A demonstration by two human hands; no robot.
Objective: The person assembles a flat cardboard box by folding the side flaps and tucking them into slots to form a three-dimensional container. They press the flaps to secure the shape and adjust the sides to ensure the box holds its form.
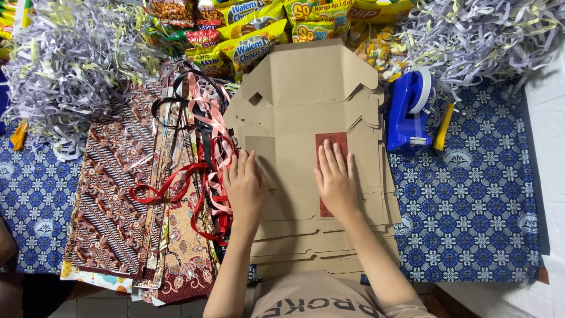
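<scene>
The right hand [336,179] lies flat, fingers together and stretched, palm down on a red label [331,147] that sits on the top sheet of a stack of flat brown cardboard blanks [306,100]. It grips nothing; it only presses. The label is a narrow upright rectangle, its far end free and its near end showing just past the wrist.

The left hand [244,185] rests flat too, fingers slightly spread, on the left part of the same top sheet, near the stack's left edge. It holds nothing. The two hands are near each other but apart.

The blanks lie fanned, edges stepping out at the right and the near side; how many there are cannot be counted from here, perhaps a dozen.

Just left of the stack is a tangle of ribbons [203,147], red, pink and black, some loops touching the left hand's side. Further left lie patterned paper sheets [118,194] in overlapping layers, at least four.

To the right of the stack stands one blue tape dispenser [407,115], and just beside it one yellow cutter [443,126].

At the far left is one heap of shredded paper [65,65], grey with some yellow; at the far right a second heap [482,35]. Between them, at the far edge, lies a pile of snack packets [253,29], mostly yellow.

All rests on a blue patterned cloth [471,200].
</scene>
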